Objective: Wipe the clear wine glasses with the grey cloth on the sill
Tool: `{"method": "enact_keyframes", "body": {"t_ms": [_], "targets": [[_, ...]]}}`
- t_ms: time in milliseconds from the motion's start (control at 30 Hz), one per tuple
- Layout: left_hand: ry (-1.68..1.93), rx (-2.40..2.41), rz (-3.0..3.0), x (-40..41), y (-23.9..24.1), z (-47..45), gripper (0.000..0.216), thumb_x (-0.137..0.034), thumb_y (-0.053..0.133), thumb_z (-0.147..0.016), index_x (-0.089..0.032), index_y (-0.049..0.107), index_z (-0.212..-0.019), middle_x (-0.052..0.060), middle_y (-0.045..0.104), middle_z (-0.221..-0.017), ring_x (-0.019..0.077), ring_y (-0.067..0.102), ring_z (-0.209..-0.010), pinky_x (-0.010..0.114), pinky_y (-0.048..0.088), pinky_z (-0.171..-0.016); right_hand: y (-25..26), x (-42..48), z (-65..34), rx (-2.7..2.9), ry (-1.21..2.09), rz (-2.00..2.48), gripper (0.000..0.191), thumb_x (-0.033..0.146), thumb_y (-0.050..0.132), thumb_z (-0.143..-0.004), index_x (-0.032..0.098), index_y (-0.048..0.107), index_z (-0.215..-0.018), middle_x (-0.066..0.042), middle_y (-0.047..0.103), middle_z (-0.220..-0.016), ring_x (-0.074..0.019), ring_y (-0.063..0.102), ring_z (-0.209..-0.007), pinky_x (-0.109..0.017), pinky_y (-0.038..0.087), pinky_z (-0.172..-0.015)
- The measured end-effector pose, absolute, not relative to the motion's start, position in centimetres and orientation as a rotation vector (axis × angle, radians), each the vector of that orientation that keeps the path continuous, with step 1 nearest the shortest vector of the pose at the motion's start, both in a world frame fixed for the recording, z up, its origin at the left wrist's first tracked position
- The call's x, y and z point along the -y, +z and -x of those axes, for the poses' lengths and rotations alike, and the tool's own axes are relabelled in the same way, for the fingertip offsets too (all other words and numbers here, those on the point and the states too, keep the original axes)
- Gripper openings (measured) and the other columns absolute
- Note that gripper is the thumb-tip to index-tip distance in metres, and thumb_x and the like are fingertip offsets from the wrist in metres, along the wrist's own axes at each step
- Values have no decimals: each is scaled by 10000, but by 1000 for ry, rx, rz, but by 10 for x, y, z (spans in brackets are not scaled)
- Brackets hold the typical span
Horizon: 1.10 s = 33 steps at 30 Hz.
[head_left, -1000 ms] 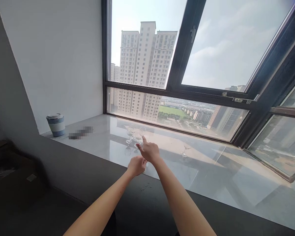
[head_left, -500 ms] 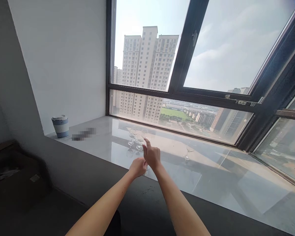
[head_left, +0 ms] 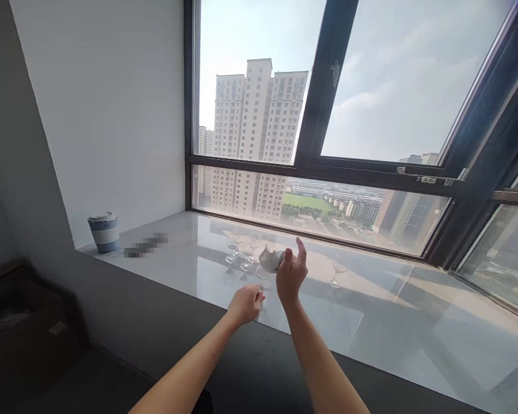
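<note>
My left hand (head_left: 245, 305) is closed around the stem of a small clear stemmed glass (head_left: 263, 300) near the front edge of the sill. Its round rim points up, just under the cloth. In my right hand (head_left: 292, 277), a pale crumpled cloth (head_left: 270, 260) is pinched above that glass, with the index finger raised off it. Beyond the hands, a few similar stemmed glasses (head_left: 246, 253) stand upright in a cluster. Another stemmed glass (head_left: 336, 275) stands alone to the right.
The glossy stone window sill (head_left: 176, 267) runs under a large dark-framed window (head_left: 315, 175). A blue and white lidded cup (head_left: 105, 233) stands at the left end by the wall. Beside it lies a blurred-out item (head_left: 145, 245). The front edge drops to a dark wall.
My right hand has lifted away to the right from the held glass, bringing the pale cloth into sight. The left hand stays near the front edge with the glass.
</note>
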<state>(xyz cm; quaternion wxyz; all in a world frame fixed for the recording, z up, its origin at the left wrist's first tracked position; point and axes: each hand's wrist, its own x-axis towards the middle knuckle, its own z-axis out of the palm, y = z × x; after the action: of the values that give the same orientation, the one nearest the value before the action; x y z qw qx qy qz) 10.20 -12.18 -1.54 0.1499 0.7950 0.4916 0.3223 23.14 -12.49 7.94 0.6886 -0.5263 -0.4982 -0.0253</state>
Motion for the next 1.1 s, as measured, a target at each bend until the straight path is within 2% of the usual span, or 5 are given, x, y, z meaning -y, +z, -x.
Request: {"method": "enact_keyframes", "body": {"t_ms": [200, 500, 667, 867, 1100], "targets": [[1165, -1187, -1856, 99, -21, -98, 308, -394, 509, -841, -165, 567, -644, 24, 576, -675, 128, 500, -626, 240, 326, -595, 65, 124, -246, 861, 85, 1360, 648, 578, 261, -947, 110, 472, -1342, -60, 647, -718, -203, 598, -654, -274, 411, -623], [1400, -995, -1431, 89, -22, -79, 385, -524, 634, -726, -157, 551, -643, -32, 478, -558, 87, 409, -536, 224, 309, -535, -6, 126, -191, 1111, 491, 1547, 641, 503, 334, -919, 76, 381, -1394, -152, 714, -916, -312, 659, -900, -342, 432, -715], [1431, -1163, -1420, 86, -26, -77, 441, -553, 608, -739, -175, 472, -555, -55, 380, -507, 72, 312, -495, 224, 233, -491, 11, 141, -192, 1325, 339, 1476, 625, 464, 382, -919, 109, 342, -1431, -108, 713, -878, -268, 666, -795, -298, 424, -649], [1408, -1131, -1484, 89, -25, -79, 373, -500, 576, -788, -172, 523, -621, -55, 373, -531, 81, 306, -509, 226, 228, -499, 35, 190, -221, 1585, 130, 1286, 360, 417, 454, -910, 191, 612, -1143, -14, 678, -737, -141, 596, -573, -220, 391, -560], [1423, -1157, -1552, 87, -24, -81, 378, -468, 582, -767, -179, 480, -545, -45, 377, -527, 87, 322, -523, 230, 251, -513, 89, 277, -231, 1837, -113, 814, 302, 257, 538, -864, 181, 562, -1156, -5, 652, -686, -106, 524, -495, -217, 391, -517]]}}
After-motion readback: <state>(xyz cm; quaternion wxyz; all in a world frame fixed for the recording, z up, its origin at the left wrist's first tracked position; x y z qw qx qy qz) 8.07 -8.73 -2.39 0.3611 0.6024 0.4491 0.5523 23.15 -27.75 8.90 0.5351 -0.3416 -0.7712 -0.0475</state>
